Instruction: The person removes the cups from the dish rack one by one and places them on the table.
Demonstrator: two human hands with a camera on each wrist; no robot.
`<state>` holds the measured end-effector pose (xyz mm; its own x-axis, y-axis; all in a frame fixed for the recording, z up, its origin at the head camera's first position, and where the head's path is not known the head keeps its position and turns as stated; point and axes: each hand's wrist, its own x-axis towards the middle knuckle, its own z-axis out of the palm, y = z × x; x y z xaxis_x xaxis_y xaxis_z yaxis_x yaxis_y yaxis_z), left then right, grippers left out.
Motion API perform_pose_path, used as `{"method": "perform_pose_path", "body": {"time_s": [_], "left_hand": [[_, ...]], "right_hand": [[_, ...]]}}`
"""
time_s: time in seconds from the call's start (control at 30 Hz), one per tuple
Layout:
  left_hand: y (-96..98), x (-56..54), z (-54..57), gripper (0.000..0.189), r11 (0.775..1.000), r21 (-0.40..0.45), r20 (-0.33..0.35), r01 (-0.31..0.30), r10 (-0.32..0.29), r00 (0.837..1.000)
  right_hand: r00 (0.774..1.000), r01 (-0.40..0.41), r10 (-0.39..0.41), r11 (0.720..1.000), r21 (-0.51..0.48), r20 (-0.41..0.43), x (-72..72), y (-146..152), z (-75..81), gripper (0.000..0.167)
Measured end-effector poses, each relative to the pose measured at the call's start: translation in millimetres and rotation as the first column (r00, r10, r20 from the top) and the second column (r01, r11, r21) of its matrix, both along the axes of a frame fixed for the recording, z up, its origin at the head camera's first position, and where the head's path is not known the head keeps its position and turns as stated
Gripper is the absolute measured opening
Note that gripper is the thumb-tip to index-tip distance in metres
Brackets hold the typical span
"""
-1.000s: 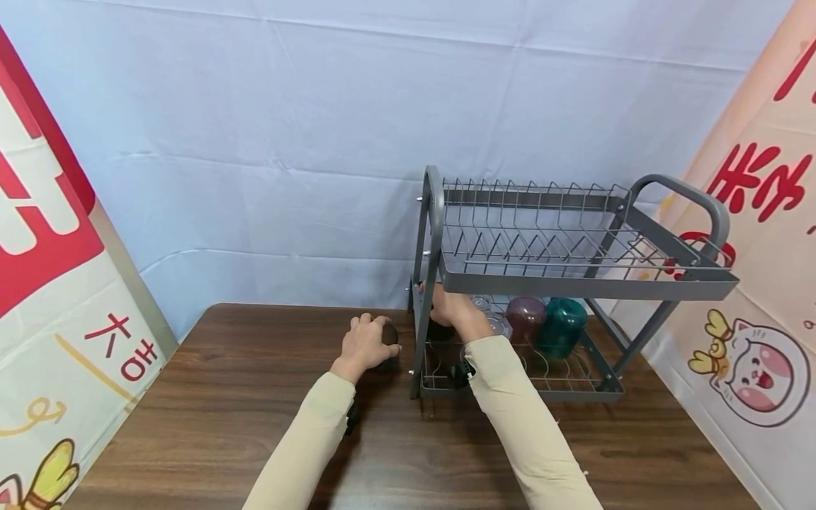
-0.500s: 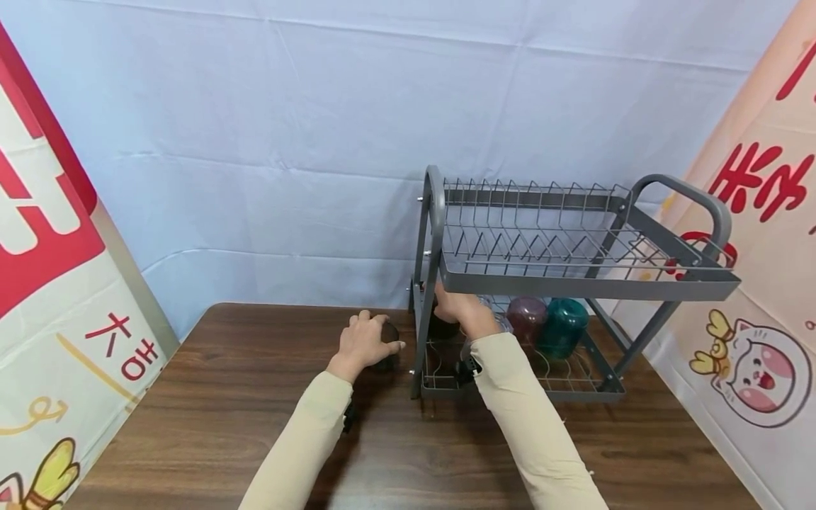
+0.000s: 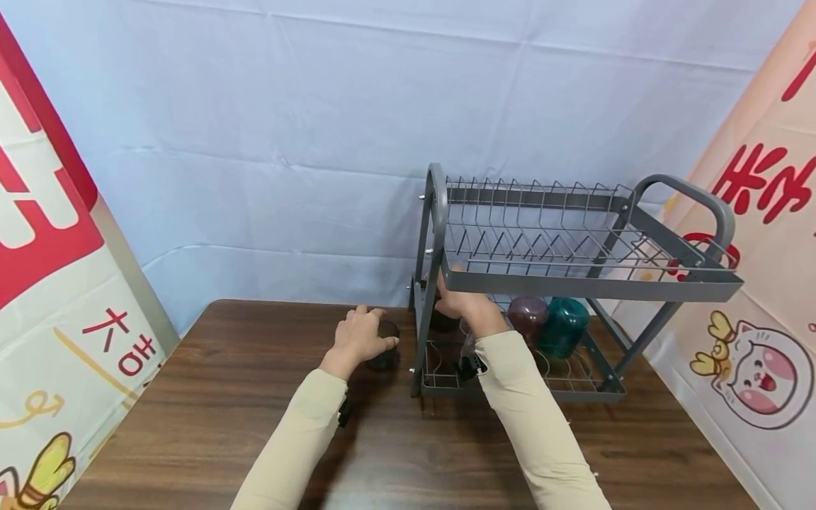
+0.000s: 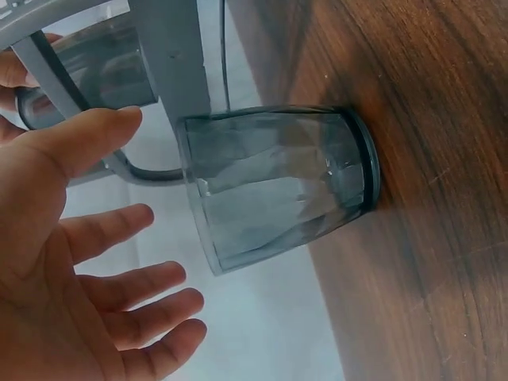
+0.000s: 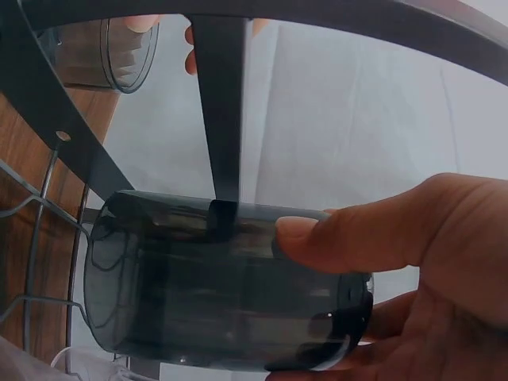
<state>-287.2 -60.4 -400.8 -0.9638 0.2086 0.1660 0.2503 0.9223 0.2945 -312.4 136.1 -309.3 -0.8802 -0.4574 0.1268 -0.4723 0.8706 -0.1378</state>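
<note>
Presently we are holding the smoky glass (image 5: 226,290) inside the left end of the rack (image 3: 589,287), above or on the lower tier; whether its rim is touching the wires, we cannot tell. It is looking rigid, and we are judging it fairly light, slick on its smooth wall and breakable if knocked against metal. The end near the base is seeming the sound place to grasp, leaving the rim free. Its mouth is pointing down and its base up, with the long axis running roughly upright.

Our right hand (image 3: 472,310) is gripping it near the base, the thumb pressing one side and the fingers curling behind. Outside the rack, our left hand (image 3: 358,336) is sitting beside a second glass (image 4: 274,186), its fingers spread and clasping nothing. That glass is standing mouth up on the table (image 3: 210,411). Farther right, a purple cup (image 3: 527,317) and a teal cup (image 3: 564,326) are resting upside down on the lower tier.
</note>
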Motion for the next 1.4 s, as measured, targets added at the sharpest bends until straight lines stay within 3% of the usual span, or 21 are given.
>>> {"method": "perform_pose_path", "body": {"time_s": [0.3,0.53,0.73,1.4], "left_hand": [[4.7,12.6,7.3,0.061,1.000,-0.009,-0.025,0.018,-0.018,1.000],[7.1,25.8,6.0,0.060,0.999,-0.007,-0.035,0.048,-0.048,0.998],[7.4,37.4,5.3,0.058,0.997,-0.004,-0.049,0.078,-0.078,0.996],[6.7,68.4,9.0,0.057,0.993,0.015,-0.049,0.119,-0.118,0.992]], "right_hand": [[0.999,-0.012,0.011,0.999,-0.049,-0.032,16.4,-2,2.9,0.051],[0.990,0.000,0.007,0.999,-0.052,0.140,31.1,4,4.9,0.062],[0.996,-0.071,0.075,0.995,-0.069,0.050,43.3,12,3.9,0.051],[0.997,-0.061,0.065,0.995,-0.075,0.044,80.1,17,6.1,0.046]]}}
